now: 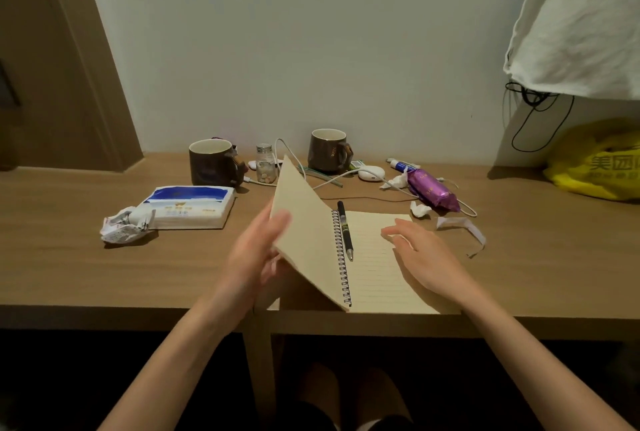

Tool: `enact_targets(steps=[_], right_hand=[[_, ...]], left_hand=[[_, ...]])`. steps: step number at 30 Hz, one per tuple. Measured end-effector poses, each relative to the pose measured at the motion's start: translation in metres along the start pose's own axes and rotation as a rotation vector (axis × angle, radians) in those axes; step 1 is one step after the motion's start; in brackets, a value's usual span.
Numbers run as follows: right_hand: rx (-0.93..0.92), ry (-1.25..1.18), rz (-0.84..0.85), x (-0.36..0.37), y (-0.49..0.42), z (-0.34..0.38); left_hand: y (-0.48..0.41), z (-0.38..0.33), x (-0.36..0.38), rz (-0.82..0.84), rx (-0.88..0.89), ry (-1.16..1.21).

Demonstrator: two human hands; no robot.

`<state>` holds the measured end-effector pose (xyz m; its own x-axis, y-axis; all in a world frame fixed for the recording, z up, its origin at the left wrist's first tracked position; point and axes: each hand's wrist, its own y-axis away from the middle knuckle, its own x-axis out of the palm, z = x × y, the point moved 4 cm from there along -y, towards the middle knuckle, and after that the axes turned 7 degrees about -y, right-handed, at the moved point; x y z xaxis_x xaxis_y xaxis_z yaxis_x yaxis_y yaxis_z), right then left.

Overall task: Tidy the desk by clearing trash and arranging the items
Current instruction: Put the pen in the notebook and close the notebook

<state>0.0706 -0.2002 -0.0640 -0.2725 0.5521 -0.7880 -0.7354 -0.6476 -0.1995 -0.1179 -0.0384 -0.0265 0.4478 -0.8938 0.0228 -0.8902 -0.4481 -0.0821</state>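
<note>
A spiral notebook lies open at the desk's front edge. Its left half is lifted and tilted up, held at its outer edge by my left hand. A black pen rests along the spiral on the lined right page. Over that page my right hand lies flat with its fingers spread. Crumpled paper sits at the left beside a tissue pack. White tissue scraps and a torn paper strip lie to the right.
Two dark mugs, a small pill bottle, white cables, a white oval gadget, a tube and a purple packet line the back. A yellow bag sits far right under a hanging white cloth.
</note>
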Motion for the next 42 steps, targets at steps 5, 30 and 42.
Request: enact_targets(steps=[5,30,42], right_hand=[[0.102,-0.337,-0.032,-0.021,0.005,-0.027],[-0.011,-0.196,-0.003,-0.008,0.007,-0.024],[-0.038,-0.016,0.014,0.003,0.013,-0.012]], left_hand=[[-0.004,-0.002,0.039,0.004,0.195,-0.392],[-0.048,0.046,0.071,0.142,0.228,-1.17],[-0.098,0.045,0.052,-0.022,-0.056,-0.768]])
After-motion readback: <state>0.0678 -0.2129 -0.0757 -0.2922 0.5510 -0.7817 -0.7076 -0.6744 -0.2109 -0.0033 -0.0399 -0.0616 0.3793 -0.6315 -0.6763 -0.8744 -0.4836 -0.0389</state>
